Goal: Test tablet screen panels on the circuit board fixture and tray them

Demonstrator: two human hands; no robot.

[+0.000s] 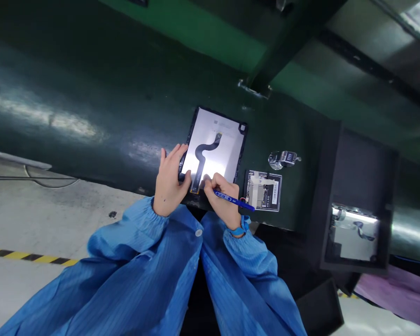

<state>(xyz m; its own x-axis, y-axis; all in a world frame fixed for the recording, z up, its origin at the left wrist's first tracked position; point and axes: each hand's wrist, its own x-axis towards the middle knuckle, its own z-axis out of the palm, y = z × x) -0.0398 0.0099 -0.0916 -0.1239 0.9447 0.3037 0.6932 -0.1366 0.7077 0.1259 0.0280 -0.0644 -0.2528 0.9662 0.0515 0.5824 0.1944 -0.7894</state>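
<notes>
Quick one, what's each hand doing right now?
Left hand: closed, holding the edge of the black-framed panel.
Right hand: closed, holding a blue pen.

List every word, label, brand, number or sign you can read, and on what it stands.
Grey print on the silver rectangular panel: too small to read.
White label on the black-edged card: too blurred.
Digits on the chrome tally counter: too small.
White marks on the blue pen: too blurred.

Print on the taped card [262, 190] and blue pen [233, 199] is unreadably small.
</notes>
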